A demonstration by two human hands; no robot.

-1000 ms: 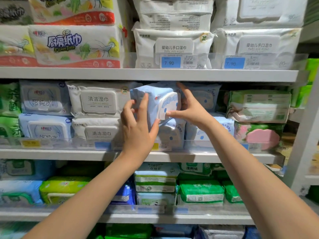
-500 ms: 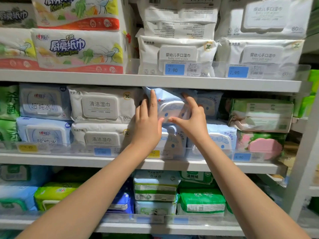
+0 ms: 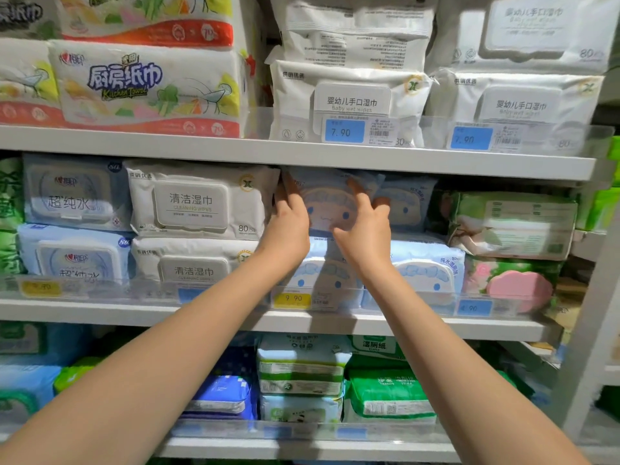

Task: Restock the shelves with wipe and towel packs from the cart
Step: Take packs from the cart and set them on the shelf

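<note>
Both hands push, neither grips. Left hand (image 3: 288, 226) has its fingers straight, flat against the left edge of the blue wipe pack (image 3: 330, 209). Right hand (image 3: 365, 236) has its fingers spread and loosely bent on the pack's front face. The pack sits between and just beyond the hands, stacked on the lower blue pack (image 3: 322, 280) under both wrists.

Risks:
- The soft pack may slide forward off the stack once pressure goes.
- It may jam under the shelf board (image 3: 302, 159) above the fingertips.
- The left fingers may shove the white cleaning-wipes pack (image 3: 198, 203) sideways.
</note>
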